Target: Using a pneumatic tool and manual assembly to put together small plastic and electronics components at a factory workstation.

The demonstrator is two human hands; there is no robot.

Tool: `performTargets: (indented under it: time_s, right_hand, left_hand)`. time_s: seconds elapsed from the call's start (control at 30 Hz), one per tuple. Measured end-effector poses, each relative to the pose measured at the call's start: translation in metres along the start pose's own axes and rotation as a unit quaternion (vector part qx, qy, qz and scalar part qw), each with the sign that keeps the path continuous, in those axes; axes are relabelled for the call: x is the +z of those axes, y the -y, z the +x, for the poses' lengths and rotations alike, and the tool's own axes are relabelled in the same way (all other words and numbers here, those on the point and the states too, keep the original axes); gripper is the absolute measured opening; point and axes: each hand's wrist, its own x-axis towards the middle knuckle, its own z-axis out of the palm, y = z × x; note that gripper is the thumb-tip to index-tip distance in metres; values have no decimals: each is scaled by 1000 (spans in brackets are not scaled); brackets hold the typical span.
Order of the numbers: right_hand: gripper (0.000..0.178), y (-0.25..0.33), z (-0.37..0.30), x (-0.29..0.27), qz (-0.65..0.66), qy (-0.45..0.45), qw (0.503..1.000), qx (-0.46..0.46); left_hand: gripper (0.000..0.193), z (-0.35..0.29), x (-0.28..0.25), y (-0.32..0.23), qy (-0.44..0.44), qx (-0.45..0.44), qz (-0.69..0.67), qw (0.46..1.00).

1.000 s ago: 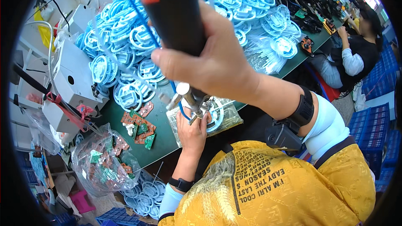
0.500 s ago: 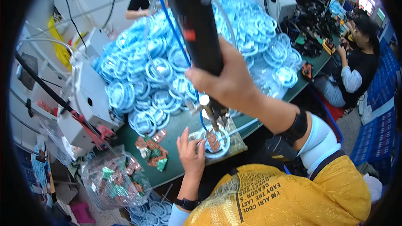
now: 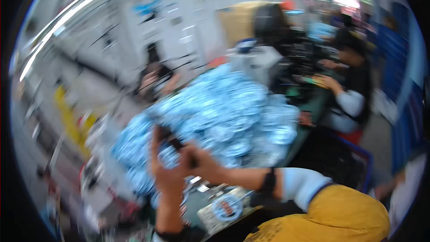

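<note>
Motion smears this moment. My left hand (image 3: 169, 177) is raised in front of the pile, fingers pointing up. Against it is my right hand (image 3: 204, 163), its fingers closed on a dark elongated thing (image 3: 171, 138) that slants between the two hands. Blur hides what that thing is, and whether the left hand grips it too. Below the hands, a light-blue round plastic part (image 3: 219, 210) with a brown circuit board (image 3: 228, 207) on it lies on a pale fixture block (image 3: 207, 219). Neither hand touches it.
A large heap of light-blue plastic rings (image 3: 219, 107) covers the green table (image 3: 193, 204). Behind it sits a person (image 3: 156, 80); another person (image 3: 351, 80) works at the right. A white machine (image 3: 255, 65) stands at the back, and a blue-rimmed bin (image 3: 367, 166) at the right.
The view has swung up and smeared. My right hand has left its place above the round part, and my left hand has risen from beside it; both now meet before the heap.
</note>
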Motion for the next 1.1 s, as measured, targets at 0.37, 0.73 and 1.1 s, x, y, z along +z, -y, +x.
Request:
performTargets:
  time_s: [0.37,0.73,1.1]
  right_hand:
    - [49,22,8,1,-43,-50,998,-17]
    - [45,33,4,0,-36,-66,997,-32]
    - [31,67,22,-23,-1,-55,998,12]
  left_hand:
    - [70,10,-3,-4,25,-33,32,999]
    - [52,-21,-28,-25,-44,-1,16,999]
    - [31,-171,-19,25,196,-188,-22,962]
